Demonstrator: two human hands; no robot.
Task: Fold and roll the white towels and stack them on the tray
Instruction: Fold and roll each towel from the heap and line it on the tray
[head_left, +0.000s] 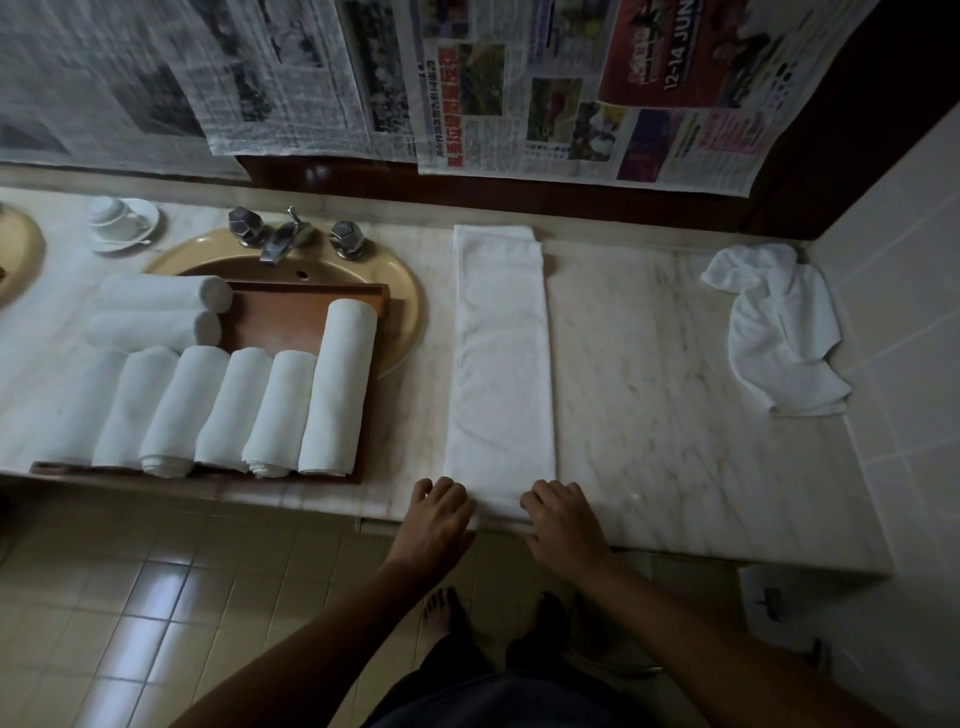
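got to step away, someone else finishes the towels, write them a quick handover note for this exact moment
Left hand and right hand: fingers curled on the near end of the long folded white towel strip lying flat on the marble counter.
Done: eight rolled white towels on the brown wooden tray.
Left: roll and stack this strip, then the crumpled white towel at far right.

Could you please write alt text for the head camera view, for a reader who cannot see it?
Both hands, left hand and right hand, grip the near end of a long folded white towel on a marble counter. To the left, rolled towels lie on a wooden tray over a sink; a crumpled towel lies at right.
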